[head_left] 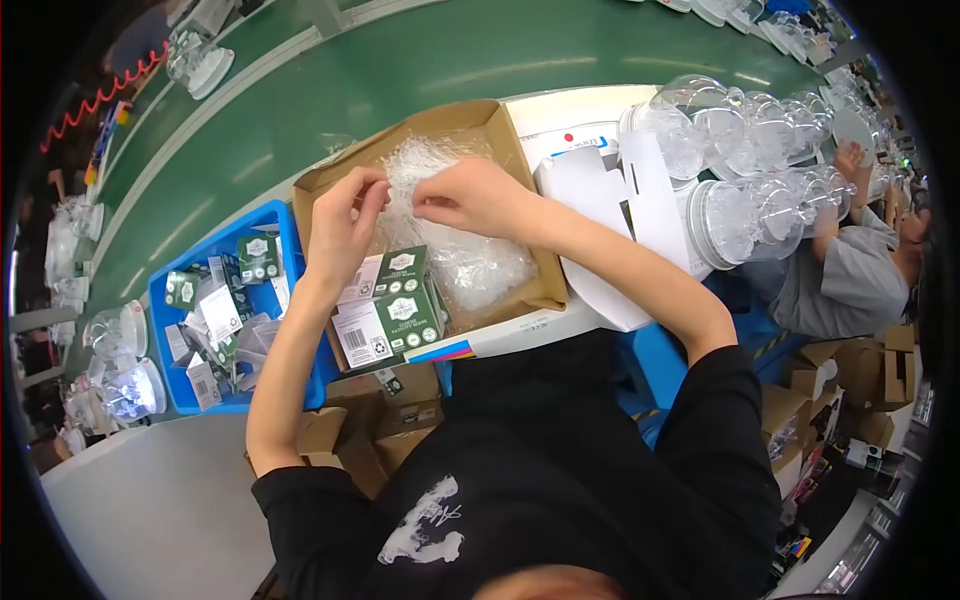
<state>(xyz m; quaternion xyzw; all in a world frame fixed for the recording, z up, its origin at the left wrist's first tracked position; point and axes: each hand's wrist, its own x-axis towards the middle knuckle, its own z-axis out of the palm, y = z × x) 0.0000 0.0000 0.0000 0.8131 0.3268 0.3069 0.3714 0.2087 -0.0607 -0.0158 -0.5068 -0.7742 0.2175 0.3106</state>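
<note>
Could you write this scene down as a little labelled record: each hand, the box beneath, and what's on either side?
Left hand: over the cardboard tray, fingers bent; grip contents unclear
Right hand: over the tray, fingers bent; grip contents unclear
Tray: crumpled clear plastic; green-and-white boxes at its near-left corner
Left side: blue bin with more such boxes
Right side: white cardboard; clear domes beyond

Clear domes stand beside a grey-shirted co-worker, and a coiled red cord hangs at upper left.
</note>
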